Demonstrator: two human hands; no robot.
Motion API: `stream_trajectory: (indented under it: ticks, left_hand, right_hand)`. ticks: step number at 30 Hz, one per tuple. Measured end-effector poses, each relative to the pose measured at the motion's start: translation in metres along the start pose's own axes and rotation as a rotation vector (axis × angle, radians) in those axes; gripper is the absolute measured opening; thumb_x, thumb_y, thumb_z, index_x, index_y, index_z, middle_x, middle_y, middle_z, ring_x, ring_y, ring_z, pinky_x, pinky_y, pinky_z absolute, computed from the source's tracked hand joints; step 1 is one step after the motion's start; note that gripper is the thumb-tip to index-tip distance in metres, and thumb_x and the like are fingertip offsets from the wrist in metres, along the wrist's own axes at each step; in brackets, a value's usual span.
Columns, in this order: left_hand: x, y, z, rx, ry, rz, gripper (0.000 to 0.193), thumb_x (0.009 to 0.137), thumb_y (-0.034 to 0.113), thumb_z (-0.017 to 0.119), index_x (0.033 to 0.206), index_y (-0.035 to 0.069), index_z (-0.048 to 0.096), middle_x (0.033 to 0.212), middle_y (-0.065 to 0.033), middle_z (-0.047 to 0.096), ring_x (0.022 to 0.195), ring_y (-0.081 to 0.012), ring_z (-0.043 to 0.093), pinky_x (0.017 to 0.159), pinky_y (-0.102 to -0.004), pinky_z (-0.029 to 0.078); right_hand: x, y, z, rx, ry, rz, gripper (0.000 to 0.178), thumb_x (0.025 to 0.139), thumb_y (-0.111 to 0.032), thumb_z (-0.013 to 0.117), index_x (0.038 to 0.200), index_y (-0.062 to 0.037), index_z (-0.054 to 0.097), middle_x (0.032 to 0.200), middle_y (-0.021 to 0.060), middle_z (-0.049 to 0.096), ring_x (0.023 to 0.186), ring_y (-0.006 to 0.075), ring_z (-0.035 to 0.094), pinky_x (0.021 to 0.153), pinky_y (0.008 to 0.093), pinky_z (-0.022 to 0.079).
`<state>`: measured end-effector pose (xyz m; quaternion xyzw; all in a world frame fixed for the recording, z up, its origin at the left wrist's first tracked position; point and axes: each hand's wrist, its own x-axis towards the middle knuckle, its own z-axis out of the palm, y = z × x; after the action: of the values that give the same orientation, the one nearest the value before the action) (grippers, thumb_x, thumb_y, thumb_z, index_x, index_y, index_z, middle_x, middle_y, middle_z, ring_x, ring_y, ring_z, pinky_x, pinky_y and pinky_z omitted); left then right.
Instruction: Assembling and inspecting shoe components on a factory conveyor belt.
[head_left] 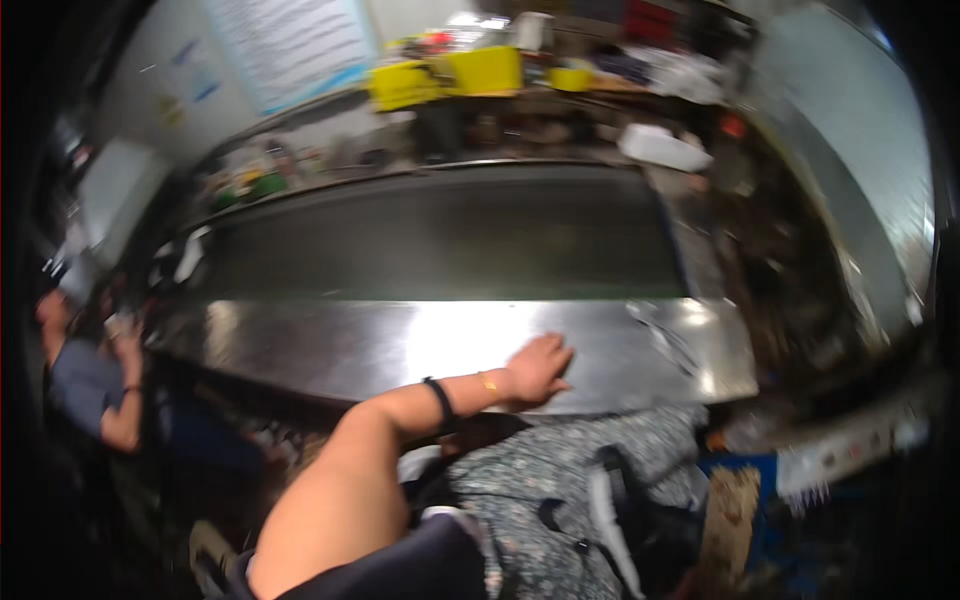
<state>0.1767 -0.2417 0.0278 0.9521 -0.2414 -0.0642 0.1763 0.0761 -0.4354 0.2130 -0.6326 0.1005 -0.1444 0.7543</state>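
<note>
My left arm reaches in from the lower edge, with a black band and a thin gold-coloured band at the wrist. My left hand (538, 370) is over the front part of a shiny metal surface (330, 350); whether it touches the metal I cannot tell. Its fingers look bent, but blur hides how far, and nothing can be made out in them. To the hand's right a thin, pale, looped thing (668, 342) lies on the metal. Beyond the metal strip is a wide dark flat panel (440, 235). My right hand is out of view.
Another person (100, 385) is at the far left. Yellow boxes (485, 72) and a white container (664, 148) stand on the cluttered back shelf. Patterned grey cloth (560, 465) covers my lap; a blue crate (755, 500) is at lower right.
</note>
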Motion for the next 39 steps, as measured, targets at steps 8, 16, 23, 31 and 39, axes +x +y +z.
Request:
stream_trajectory:
  ticks: [8,16,23,31,39]
  left_hand:
    - [-0.039,-0.021,0.013,0.016,0.273,-0.116,0.066,0.092,0.041,0.052,0.138,-0.005,0.04,0.149,-0.0265,0.031,0.139,-0.0395,0.029,0.116,-0.0469,0.023]
    - [-0.028,-0.032,0.023,-0.077,0.292,0.017,0.069,0.087,0.04,0.057,0.138,-0.004,0.041,0.15,-0.0261,0.029,0.14,-0.0399,0.027,0.116,-0.0471,0.023]
    - [-0.047,-0.033,0.028,-0.136,0.299,-0.039,0.069,0.087,0.039,0.056,0.138,-0.005,0.04,0.152,-0.0263,0.026,0.142,-0.0393,0.024,0.117,-0.0476,0.021]
    - [-0.038,-0.031,0.024,-0.147,0.306,-0.017,0.07,0.087,0.038,0.057,0.138,-0.006,0.04,0.151,-0.0269,0.026,0.142,-0.0389,0.023,0.117,-0.0475,0.02]
    - [-0.038,-0.038,0.025,-0.214,0.365,0.01,0.066,0.085,0.033,0.06,0.135,-0.006,0.044,0.149,-0.0273,0.03,0.141,-0.0386,0.025,0.117,-0.047,0.019]
  right_hand:
    - [0.253,0.114,-0.22,0.015,0.307,-0.184,0.055,0.088,-0.037,0.064,0.132,-0.0043,0.055,0.138,0.0069,0.05,0.122,0.0245,0.048,0.105,0.0392,0.034]
    - [0.417,0.265,-0.157,-1.077,-0.296,-0.35,0.041,0.091,-0.007,0.051,0.128,0.0111,0.051,0.125,0.0202,0.059,0.111,0.0236,0.057,0.099,0.0327,0.043]
    - [0.237,0.256,-0.011,-1.208,-0.568,-0.447,0.051,0.095,-0.025,0.055,0.136,0.0031,0.046,0.141,0.0224,0.046,0.131,0.0371,0.042,0.109,0.0417,0.032]
    - [0.224,0.239,-0.022,-1.376,-0.57,-0.627,0.06,0.094,-0.025,0.053,0.144,0.001,0.033,0.15,0.0227,0.032,0.139,0.0379,0.03,0.113,0.0493,0.022]
    - [0.223,0.223,-0.038,-1.45,-0.546,-0.708,0.056,0.095,-0.024,0.053,0.141,0.0025,0.037,0.148,0.0242,0.034,0.138,0.0388,0.032,0.113,0.0488,0.023]
